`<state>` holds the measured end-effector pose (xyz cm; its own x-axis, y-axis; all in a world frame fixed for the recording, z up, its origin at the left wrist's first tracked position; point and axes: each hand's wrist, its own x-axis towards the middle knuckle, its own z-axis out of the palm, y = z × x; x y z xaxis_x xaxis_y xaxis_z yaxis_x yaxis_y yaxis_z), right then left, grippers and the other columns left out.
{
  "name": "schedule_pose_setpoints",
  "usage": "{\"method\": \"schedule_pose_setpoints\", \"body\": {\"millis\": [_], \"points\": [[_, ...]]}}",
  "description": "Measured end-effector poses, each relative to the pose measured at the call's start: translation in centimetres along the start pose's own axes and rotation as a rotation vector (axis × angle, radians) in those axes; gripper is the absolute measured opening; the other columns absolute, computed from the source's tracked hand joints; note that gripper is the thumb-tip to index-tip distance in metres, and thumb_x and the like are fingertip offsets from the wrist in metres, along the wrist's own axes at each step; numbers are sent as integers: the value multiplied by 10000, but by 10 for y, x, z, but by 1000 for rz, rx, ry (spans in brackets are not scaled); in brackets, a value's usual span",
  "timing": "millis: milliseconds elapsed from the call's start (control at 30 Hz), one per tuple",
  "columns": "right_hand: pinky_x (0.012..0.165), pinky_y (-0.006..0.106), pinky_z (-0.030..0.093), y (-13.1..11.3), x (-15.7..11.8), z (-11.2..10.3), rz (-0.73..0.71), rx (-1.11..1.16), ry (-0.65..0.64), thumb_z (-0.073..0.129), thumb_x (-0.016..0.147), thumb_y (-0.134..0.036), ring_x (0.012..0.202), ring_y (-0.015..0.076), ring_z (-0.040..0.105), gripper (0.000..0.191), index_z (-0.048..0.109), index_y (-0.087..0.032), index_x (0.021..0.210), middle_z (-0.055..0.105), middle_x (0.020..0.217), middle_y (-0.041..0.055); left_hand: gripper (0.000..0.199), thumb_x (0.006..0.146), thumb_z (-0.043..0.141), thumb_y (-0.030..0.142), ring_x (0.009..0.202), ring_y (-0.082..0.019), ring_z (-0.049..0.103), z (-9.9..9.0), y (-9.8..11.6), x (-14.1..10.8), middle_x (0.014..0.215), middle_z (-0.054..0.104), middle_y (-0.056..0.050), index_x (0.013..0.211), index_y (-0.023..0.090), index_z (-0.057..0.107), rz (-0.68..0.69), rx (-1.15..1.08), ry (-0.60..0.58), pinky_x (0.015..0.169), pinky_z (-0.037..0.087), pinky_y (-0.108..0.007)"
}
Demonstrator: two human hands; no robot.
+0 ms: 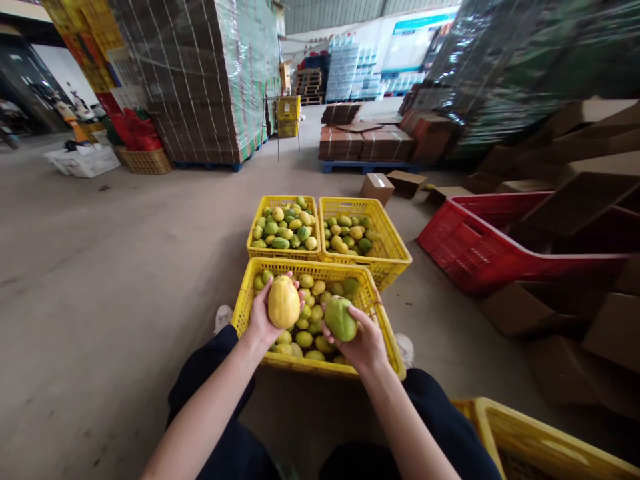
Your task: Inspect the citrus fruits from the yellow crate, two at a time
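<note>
A yellow papaya [283, 303] rests in my left hand [261, 319], its fingers curled round the fruit. My right hand [369, 339] grips a green papaya [341, 319] from the side. Both fruits are held above the near yellow crate [320, 267], which contains many green and yellow papayas [304, 340]. Behind it stand two more yellow crates: the left one [254, 256] is heaped with mixed papayas, and the right one [396, 257] holds a lower layer of them.
At the right lies a red crate [450, 260] with cardboard boxes [590, 193] in and around it. Part of another yellow crate [550, 440] shows at the lower right. Farther off are flattened cartons [365, 143] on a blue pallet and a tall wrapped stack [195, 87].
</note>
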<state>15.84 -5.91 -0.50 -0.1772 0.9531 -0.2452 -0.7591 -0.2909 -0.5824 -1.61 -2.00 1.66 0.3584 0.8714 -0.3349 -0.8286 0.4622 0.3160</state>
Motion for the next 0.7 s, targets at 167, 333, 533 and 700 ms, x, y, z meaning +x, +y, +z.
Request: {"method": "schedule_pose_setpoints", "body": {"millis": [167,333,533,700], "points": [[425,255,409,1,-6,-1,-36,18,-9,768,656,-424,558,170,608,356,700,-198,922,711,811,47,406,933,463,455,754,-171,675,4,-1,-1,834,681,-82,1037,109,649,-22,-37,13,749,580,-308],[427,246,415,-2,-4,-1,-74,12,-10,783,657,-463,575,167,615,389,701,-187,918,694,796,38,359,918,491,412,731,-164,675,3,1,-2,843,690,-70,1038,108,642,-37,-26,-15,781,582,-329],[565,293,526,-4,1,-4,-73,21,24,763,672,-500,681,195,663,407,706,-214,956,721,875,40,306,834,557,373,887,-214,686,-4,-12,2,855,702,-93,909,98,667,22,28,-26,874,550,-345],[881,406,532,5,11,-10,-256,-161,-25,711,707,-534,1009,255,656,586,591,-321,1239,683,1153,34,311,763,598,378,1117,-245,615,-10,-24,3,1135,691,-110,908,117,684,36,68,-63,943,506,-342]]}}
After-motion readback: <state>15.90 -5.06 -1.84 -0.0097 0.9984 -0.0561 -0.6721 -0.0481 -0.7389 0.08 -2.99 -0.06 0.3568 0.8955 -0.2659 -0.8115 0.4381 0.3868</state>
